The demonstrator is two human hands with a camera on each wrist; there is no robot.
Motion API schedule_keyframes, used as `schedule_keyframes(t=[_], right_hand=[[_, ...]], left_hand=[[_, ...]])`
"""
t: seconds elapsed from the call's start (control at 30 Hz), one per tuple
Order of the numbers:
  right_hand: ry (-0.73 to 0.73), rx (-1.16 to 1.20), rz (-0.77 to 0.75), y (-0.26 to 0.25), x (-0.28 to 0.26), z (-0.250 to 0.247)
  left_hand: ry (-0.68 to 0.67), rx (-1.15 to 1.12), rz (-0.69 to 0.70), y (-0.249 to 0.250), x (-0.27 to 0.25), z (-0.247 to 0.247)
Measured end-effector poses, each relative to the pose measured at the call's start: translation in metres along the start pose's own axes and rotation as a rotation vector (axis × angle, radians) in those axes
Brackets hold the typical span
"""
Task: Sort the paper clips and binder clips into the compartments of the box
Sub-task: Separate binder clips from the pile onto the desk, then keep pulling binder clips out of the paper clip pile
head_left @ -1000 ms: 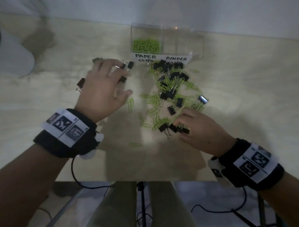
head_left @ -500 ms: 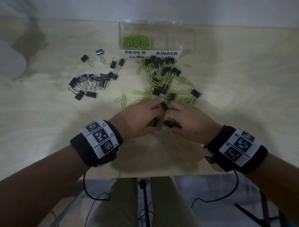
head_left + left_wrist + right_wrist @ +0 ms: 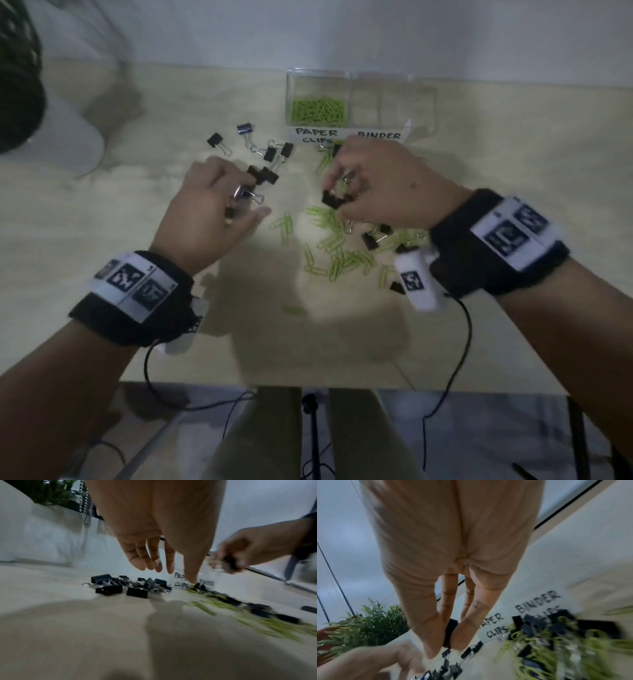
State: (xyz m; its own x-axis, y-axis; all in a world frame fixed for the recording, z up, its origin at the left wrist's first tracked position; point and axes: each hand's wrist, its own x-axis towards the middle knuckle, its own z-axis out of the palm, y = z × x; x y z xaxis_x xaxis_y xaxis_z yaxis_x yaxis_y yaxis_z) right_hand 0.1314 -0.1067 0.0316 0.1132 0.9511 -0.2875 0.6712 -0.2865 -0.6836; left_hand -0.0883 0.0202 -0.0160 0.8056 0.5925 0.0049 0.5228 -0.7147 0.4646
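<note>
A clear box (image 3: 424, 102) stands at the back of the table, its front labelled PAPER CLIPS and BINDER. Green paper clips (image 3: 318, 109) fill its left compartment; I see nothing in the right one. My right hand (image 3: 337, 205) pinches black binder clips (image 3: 330, 198) above the mixed pile (image 3: 339, 246) of green paper clips and binder clips; the pinch (image 3: 448, 642) on a black clip (image 3: 451, 627) shows in the right wrist view. My left hand (image 3: 250, 197) hovers with straight fingers (image 3: 154, 566) over a separate group of binder clips (image 3: 137, 592), holding nothing.
More binder clips (image 3: 246, 132) lie scattered left of the box. A dark potted plant (image 3: 17, 85) and a white object (image 3: 68, 144) sit at the far left. The table's front edge (image 3: 274, 385) is near me, with cables hanging below.
The hands were together at the near side of the pile. My left hand has moved left over the binder clip group, and my right hand has risen toward the box holding binder clips.
</note>
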Motion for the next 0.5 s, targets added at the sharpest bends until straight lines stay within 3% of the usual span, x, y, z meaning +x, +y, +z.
schedule_keyframes(t=[0.13,0.2,0.33,0.43,0.5], right_hand=[[-0.011,-0.059,-0.063,-0.014,0.05,0.016],[-0.048,-0.123,-0.084,-0.018,0.065,0.027],[-0.079,-0.253,-0.117,-0.012,0.069,0.038],[-0.074,-0.286,-0.087,0.0,0.051,0.034],[-0.157,-0.35,-0.089,0.005,0.037,0.033]], left_hand=[[-0.296,-0.245,0.051,0.032,-0.05,0.011],[-0.399,-0.203,-0.009,0.045,-0.066,0.022],[-0.383,-0.026,-0.104,0.056,-0.064,0.033],[-0.247,-0.012,-0.126,0.058,-0.056,0.036],[-0.19,-0.029,-0.136,0.054,-0.05,0.039]])
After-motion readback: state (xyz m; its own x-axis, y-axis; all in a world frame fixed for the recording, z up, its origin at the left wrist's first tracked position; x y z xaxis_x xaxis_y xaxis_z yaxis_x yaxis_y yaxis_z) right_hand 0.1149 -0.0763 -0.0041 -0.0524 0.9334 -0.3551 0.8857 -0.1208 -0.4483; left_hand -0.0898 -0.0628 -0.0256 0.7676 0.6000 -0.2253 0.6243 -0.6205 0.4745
